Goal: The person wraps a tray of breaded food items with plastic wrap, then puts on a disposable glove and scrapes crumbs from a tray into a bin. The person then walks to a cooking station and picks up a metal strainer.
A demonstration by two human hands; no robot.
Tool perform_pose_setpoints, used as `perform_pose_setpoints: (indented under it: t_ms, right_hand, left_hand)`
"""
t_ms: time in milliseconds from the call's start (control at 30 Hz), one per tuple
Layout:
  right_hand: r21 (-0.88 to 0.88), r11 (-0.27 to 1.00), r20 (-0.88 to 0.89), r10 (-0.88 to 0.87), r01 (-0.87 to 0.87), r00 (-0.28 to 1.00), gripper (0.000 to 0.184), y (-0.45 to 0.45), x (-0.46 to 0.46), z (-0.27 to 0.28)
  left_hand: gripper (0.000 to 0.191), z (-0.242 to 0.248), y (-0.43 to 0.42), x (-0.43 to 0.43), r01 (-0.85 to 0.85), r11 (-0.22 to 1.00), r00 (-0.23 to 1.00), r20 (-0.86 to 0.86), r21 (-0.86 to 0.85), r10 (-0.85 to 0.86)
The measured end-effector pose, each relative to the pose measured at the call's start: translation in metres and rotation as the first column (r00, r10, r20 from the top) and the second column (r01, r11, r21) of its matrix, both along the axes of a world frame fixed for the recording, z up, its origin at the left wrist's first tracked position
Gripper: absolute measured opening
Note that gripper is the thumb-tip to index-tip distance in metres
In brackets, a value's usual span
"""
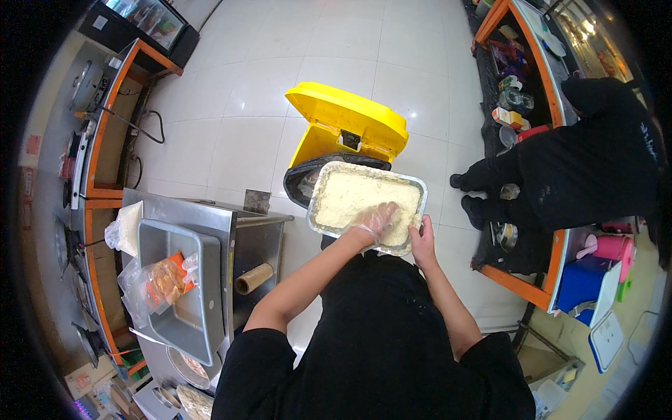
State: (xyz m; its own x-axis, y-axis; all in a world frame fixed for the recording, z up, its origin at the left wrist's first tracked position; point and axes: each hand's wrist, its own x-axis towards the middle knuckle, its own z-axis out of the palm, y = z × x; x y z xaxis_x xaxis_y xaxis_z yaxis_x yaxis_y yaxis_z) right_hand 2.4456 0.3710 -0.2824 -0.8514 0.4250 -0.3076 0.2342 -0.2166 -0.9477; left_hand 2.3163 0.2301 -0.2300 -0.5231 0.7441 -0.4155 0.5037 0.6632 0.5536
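Note:
A rectangular metal tray (424, 190) of pale yellow crumbs or coarse flour (357, 191) is in front of me at waist height. My left hand (375, 219), in a clear plastic glove, reaches across into the crumbs near the tray's right end. It is slightly blurred, and whether its fingers close on any crumbs is unclear. Bare, my right hand (423, 239) grips the tray's lower right corner, thumb over the rim. Beyond and partly beneath the tray stands a yellow pedal bin (317, 144), its lid (349, 113) raised and a black bag (295, 186) lining it.
To my left, a steel worktable (181, 202) bears a grey plastic tub (210, 283) with bagged food (168, 281) inside. A cardboard tube (254, 278) lies on its lower level. At right, a person in black (583, 157) stands by an orange-framed counter (554, 273). Tiled floor (336, 47) stretches ahead.

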Motion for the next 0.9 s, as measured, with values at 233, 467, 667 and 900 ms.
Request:
perform_pose_setpoints:
  t_ms: [233, 467, 667, 900]
  right_hand:
    - [-0.026, 1.0, -0.024, -0.013, 0.012, 1.0, 0.019, 0.004, 0.003, -0.004]
    - [-0.055, 0.998, -0.072, -0.015, 0.011, 0.997, 0.02, 0.002, 0.001, 0.005]
    - [-0.103, 0.994, -0.038, -0.025, 0.021, 0.999, 0.021, 0.002, 0.002, 0.014]
    - [-0.125, 0.992, -0.101, -0.007, -0.005, 0.995, 0.022, 0.001, -0.001, 0.02]
  left_hand:
    - [0.059, -0.006, -0.041, -0.028, -0.257, 0.945, 0.923, -0.237, 0.204, 0.302]
    - [0.049, -0.035, -0.054, -0.035, -0.388, 0.897, 0.912, -0.051, 0.212, 0.406]
    - [0.038, -0.003, -0.031, -0.028, -0.439, 0.846, 0.831, -0.22, 0.303, 0.51]
    - [0.037, 0.011, -0.022, -0.023, 0.063, 0.976, 0.913, -0.407, 0.207, 0.028]
